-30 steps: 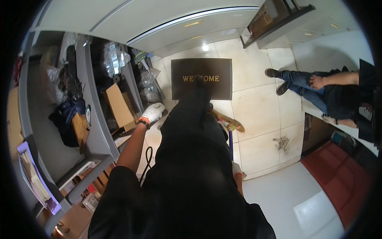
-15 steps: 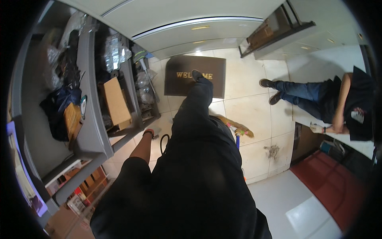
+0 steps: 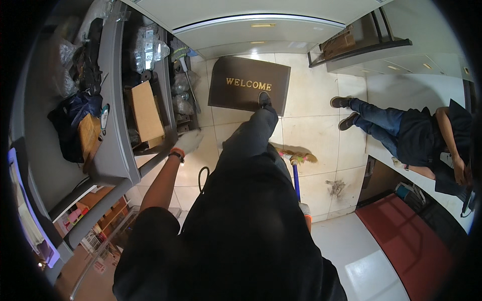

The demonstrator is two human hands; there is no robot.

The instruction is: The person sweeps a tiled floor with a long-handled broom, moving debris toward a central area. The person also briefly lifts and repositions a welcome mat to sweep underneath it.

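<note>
My left hand (image 3: 187,142), in a pale glove with an orange cuff, hangs beside the shelf edge. Its fingers are slightly blurred but look stretched out, with nothing in them. Low on my other side, my right hand (image 3: 305,209), also gloved, is closed around the blue handle of a broom (image 3: 296,184), though my clothing hides most of that hand. The broom's tan bristles rest on the floor, partly behind my leg. A pile of dark dirt (image 3: 335,188) lies on the tiles to the right of the broom.
A brown doormat (image 3: 236,98) with gold lettering lies ahead, my foot at its near edge. Grey shelving (image 3: 113,150) on the left holds a cardboard box (image 3: 146,111) and plastic-wrapped items. White drawers (image 3: 226,37) stand ahead. Another person (image 3: 416,133) is at the right, near a red surface (image 3: 401,236).
My left hand has swung forward and outward from beside my body. The broom handle and my right hand show more now. The other person's arm has shifted.
</note>
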